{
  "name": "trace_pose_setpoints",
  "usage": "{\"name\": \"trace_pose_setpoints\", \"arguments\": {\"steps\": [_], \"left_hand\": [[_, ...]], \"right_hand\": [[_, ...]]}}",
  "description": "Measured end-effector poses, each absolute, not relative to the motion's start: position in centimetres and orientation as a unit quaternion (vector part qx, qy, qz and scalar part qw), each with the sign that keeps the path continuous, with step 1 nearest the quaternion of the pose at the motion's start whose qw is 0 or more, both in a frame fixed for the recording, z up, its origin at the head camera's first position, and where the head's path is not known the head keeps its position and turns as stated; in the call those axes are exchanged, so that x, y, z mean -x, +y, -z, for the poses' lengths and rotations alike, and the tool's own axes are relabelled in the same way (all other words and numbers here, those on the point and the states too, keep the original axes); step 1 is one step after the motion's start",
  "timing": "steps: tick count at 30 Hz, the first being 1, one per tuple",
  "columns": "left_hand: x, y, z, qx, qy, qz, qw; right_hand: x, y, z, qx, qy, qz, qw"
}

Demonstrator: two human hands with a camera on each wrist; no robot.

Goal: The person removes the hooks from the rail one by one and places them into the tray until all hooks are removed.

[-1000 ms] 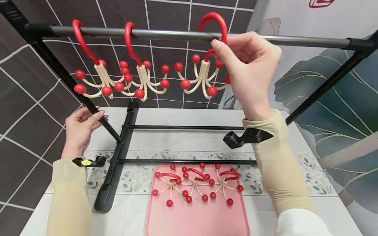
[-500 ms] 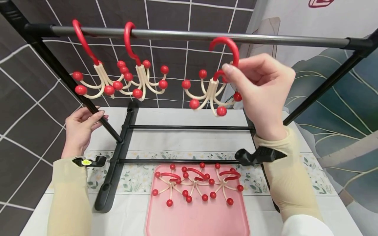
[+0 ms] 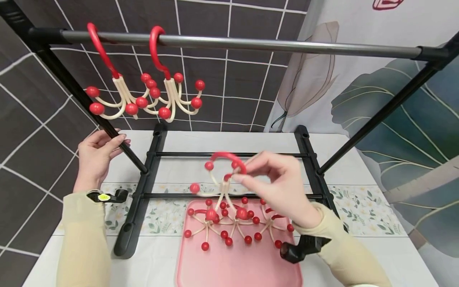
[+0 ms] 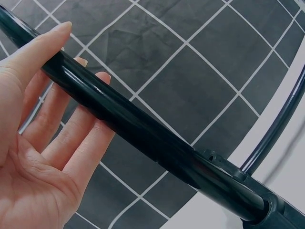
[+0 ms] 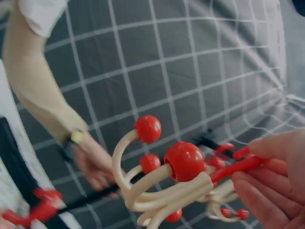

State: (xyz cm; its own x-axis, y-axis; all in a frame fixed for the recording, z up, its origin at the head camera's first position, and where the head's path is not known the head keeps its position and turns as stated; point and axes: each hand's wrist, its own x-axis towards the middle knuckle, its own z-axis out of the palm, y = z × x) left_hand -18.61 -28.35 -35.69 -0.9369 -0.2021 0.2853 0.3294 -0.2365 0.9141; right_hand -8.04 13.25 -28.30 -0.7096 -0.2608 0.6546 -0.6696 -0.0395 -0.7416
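Note:
My right hand pinches the red hook of a multi-arm hanger with cream arms and red ball tips. It overlaps the back of the pink tray in the head view. In the right wrist view the hanger's red ball is close to the camera. My left hand grips the rack's slanted black post, thumb in front and fingers behind. Two matching hangers, one at left and another beside it, hang from the top rail. Three more lie in the tray, partly covered.
The rack's two lower bars, rear and front, cross low over the white table. Black feet stand at left and right. A dark tiled backdrop and a leaf-print curtain enclose the space.
My right hand has lifted the third hanger off the top rail and carried it down and left, toward the tray. The left hand stays on the post.

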Motion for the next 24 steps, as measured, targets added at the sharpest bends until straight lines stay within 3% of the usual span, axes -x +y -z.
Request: {"name": "trace_pose_setpoints", "arguments": {"steps": [11, 24], "left_hand": [[18.6, -28.4, 35.7, 0.052, -0.595, 0.784, 0.166], [18.7, -28.5, 35.8, 0.047, -0.601, 0.78, 0.168]], "right_hand": [[4.7, 10.3, 31.3, -0.509, -0.573, -0.642, 0.034], [2.4, 8.8, 37.0, -0.502, -0.634, -0.583, -0.077]]}}
